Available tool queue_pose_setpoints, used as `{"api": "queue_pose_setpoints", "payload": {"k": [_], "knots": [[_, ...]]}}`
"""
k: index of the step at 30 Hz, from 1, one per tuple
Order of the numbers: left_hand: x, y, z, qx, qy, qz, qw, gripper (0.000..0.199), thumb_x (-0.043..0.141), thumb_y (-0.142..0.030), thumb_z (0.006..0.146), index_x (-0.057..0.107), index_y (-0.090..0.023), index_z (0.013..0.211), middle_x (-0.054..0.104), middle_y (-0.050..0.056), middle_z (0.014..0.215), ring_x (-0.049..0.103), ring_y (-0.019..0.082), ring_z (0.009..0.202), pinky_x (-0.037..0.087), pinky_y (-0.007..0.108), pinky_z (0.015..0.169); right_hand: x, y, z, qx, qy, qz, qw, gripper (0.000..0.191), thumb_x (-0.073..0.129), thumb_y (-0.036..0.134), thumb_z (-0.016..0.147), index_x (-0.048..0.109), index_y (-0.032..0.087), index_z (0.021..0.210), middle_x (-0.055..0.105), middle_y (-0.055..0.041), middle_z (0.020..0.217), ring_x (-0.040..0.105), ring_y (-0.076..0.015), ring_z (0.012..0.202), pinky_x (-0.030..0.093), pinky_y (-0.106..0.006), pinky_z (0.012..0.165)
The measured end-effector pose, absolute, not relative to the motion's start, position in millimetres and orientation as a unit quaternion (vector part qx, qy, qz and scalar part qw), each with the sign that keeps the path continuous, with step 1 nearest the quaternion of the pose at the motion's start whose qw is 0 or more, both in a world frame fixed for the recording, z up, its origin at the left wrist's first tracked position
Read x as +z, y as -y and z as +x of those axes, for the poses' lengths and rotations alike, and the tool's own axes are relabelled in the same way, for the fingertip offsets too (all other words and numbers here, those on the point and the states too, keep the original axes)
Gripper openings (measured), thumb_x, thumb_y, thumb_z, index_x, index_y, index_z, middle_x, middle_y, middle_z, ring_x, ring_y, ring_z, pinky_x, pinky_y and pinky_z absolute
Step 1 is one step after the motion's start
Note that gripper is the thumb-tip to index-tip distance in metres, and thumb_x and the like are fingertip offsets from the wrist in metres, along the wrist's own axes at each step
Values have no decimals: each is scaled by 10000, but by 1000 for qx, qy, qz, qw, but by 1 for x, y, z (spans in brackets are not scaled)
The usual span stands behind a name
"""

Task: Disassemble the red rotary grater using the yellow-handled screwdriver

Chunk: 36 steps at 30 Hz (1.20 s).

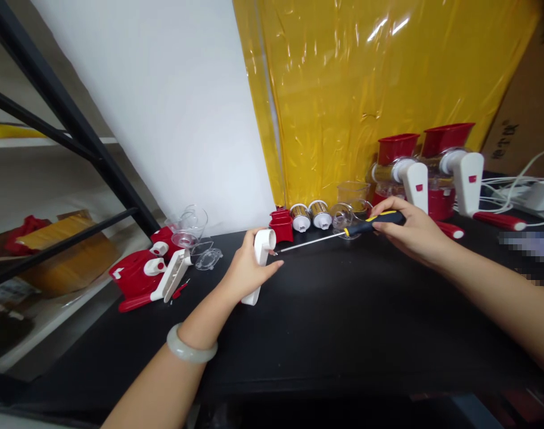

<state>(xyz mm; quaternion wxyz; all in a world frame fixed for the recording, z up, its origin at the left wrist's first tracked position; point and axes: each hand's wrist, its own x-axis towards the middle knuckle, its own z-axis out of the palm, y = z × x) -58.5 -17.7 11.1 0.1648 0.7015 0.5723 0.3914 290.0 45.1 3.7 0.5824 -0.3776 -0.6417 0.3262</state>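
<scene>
My left hand (249, 262) is closed around a white plastic crank arm (263, 243), held upright above the black table, with the thumb pointing right. In my right hand (401, 229) is a screwdriver (361, 227) with a black and yellow handle. Its long metal shaft reaches left, and the tip is close to my left fingers and the crank arm; I cannot tell whether it touches. Something tiny shows at the tip, too small to name. Behind my hands are a red plastic hopper (281, 225) and two metal grater drums (301, 217) with white ends.
On the left lie red machine parts (137, 274), another white crank arm (176, 277) and clear plastic pieces (208, 257). Two assembled rotary graters (397, 173) stand at the back right, near white cables (504, 185). A black-framed shelf (88, 149) rises at left. The black table (325, 333) spans the front.
</scene>
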Motion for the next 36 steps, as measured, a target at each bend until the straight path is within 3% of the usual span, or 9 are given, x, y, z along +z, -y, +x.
{"api": "queue_pose_setpoints", "payload": {"k": [5,15,28,36], "knots": [[10,20,-56,385,-563,707,187,586,698,-272,815,435,-276,1339,681,-36,882,665,152,590,544,314,675,2,-44,291,291,679,-380,557,245,820,351,703,651,236,838,652,-21,890,580,-181,753,462,-328,693],[5,18,-60,307,-571,744,160,584,646,-203,836,448,-301,1376,708,-15,888,686,182,672,511,300,704,9,-41,291,256,680,-408,553,258,804,392,690,639,238,814,660,-31,863,589,-207,779,468,-348,709],[11,24,-55,185,-638,736,134,546,612,-253,848,499,-275,1383,715,71,963,702,241,767,487,319,728,7,-40,291,241,705,-406,528,220,767,362,706,631,231,819,657,-30,863,586,-200,760,456,-333,707],[13,24,-56,193,-631,739,136,521,604,-296,862,509,-249,1372,724,77,957,712,242,733,507,328,724,8,-41,292,285,676,-401,549,208,780,295,681,630,232,810,635,-21,873,555,-188,772,434,-324,696]]}}
